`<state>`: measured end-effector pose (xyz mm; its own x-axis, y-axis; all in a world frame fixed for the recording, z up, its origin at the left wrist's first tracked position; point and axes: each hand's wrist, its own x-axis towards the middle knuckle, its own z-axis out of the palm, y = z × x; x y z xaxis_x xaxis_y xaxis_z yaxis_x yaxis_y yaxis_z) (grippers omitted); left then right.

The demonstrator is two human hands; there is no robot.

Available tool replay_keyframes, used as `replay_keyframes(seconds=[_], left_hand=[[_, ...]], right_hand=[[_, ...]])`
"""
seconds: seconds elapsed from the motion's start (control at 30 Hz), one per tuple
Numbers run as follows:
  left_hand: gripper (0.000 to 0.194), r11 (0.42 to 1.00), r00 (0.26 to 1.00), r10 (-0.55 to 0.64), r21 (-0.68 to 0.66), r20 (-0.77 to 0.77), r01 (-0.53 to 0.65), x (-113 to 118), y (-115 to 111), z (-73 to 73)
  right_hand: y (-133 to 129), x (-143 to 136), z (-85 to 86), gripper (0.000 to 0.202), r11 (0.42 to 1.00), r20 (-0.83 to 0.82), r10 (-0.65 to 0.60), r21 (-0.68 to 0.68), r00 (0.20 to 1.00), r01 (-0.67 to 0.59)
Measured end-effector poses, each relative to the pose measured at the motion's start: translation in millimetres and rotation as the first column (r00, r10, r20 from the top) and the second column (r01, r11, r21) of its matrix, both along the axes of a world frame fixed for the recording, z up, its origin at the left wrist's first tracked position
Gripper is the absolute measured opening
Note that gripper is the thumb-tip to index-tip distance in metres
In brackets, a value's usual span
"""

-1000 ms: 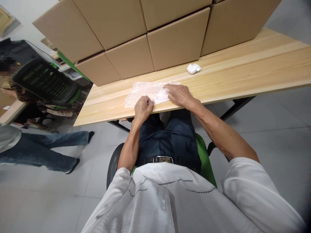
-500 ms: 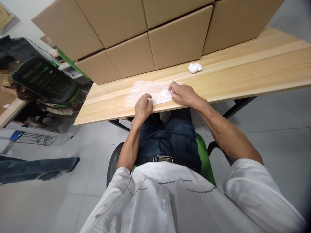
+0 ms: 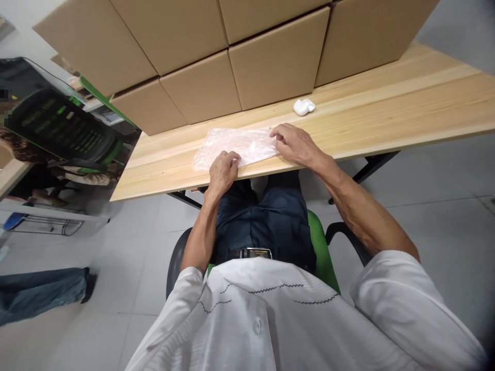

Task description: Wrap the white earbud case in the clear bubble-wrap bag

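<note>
A thin, pinkish, see-through plastic bag (image 3: 235, 144) lies crinkled and flat near the front edge of the table. My left hand (image 3: 224, 170) has its fingers curled down at the bag's near edge, thumb and fingertips close together on the plastic. At the bag's right end, my right hand (image 3: 292, 143) pinches the plastic between thumb and bent forefinger. A whitish lump shows in or under the plastic between the hands; I cannot make out what it is. Beyond my right hand sits a small, white, rounded object (image 3: 303, 107), touched by neither hand.
Stacked brown cardboard boxes (image 3: 278, 56) stand along the back of the wooden table (image 3: 386, 111). To the left are a black and green office chair (image 3: 58, 129), a seated person partly in view and another desk (image 3: 15, 175). Someone's trouser leg (image 3: 42, 293) shows lower left.
My right hand has shifted slightly at the bag's right end, and the plastic there looks flatter. My left hand stays at the near edge. The standing person's leg has moved left.
</note>
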<state>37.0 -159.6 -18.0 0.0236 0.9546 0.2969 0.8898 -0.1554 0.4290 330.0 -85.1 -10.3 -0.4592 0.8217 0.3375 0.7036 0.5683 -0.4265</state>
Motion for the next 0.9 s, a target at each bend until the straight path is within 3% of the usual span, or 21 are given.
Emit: replay_keyframes(seconds=[0.13, 0.27, 0.6, 0.73, 0.9], left_hand=[[0.024, 1.0, 1.0, -0.009, -0.008, -0.009, 0.009, -2, 1, -0.1], [0.022, 1.0, 1.0, -0.025, -0.004, -0.006, 0.025, -5, 3, -2.0], [0.025, 0.987, 0.997, -0.042, 0.158, 0.068, 0.031, -14, -1, -16.3], [0.019, 0.957, 0.989, -0.13, 0.255, -0.064, 0.142, -13, -7, -18.6], [0.025, 0.958, 0.944, -0.197, 0.151, -0.264, 0.242, -8, 0, -15.8]], right_hand=[[-11, -13, -8.7, 0.047, 0.964, -0.014, 0.166, 0.212, 0.986, -0.159], [-21, -28, -15.5, 0.036, 0.919, 0.08, 0.312, 0.229, 0.947, -0.322], [-27, -27, 7.1, 0.029, 0.951, 0.295, 0.239, 0.122, 0.925, -0.285], [-27, -32, 5.6, 0.032, 0.962, 0.292, 0.194, 0.129, 0.937, -0.24], [-25, -36, 4.4, 0.036, 0.969, 0.291, 0.171, 0.125, 0.941, -0.215]])
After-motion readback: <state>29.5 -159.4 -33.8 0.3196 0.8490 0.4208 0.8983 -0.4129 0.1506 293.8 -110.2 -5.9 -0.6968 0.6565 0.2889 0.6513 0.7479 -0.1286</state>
